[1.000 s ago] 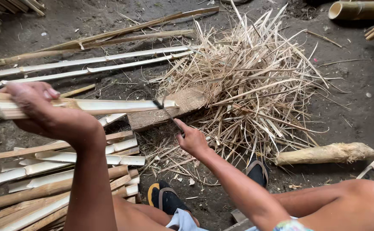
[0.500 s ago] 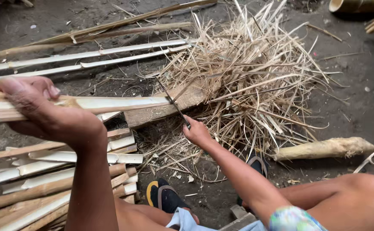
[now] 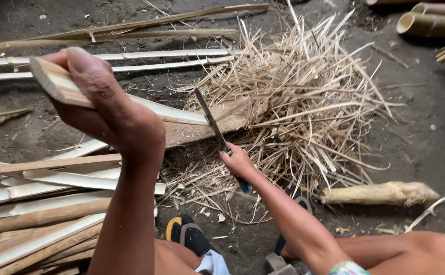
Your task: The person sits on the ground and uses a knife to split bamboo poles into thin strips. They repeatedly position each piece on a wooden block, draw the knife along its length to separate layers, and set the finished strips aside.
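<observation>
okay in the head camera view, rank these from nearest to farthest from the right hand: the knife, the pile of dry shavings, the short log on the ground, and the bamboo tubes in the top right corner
1. Knife: held in the right hand, blade pointing up and away.
2. Pile of dry shavings: just beyond and right of the hand.
3. Short log: on the ground, farther right.
4. Bamboo tubes: top right corner, farthest.

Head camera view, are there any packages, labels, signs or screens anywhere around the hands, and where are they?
None in view: no package, label, sign or screen.
Left hand: grip on a pale split bamboo strip, upper left.
Right hand: grip on a dark-bladed knife, centre, its blade at the strip's far end.
Dry shavings pile: straw-coloured, behind the knife.
</observation>
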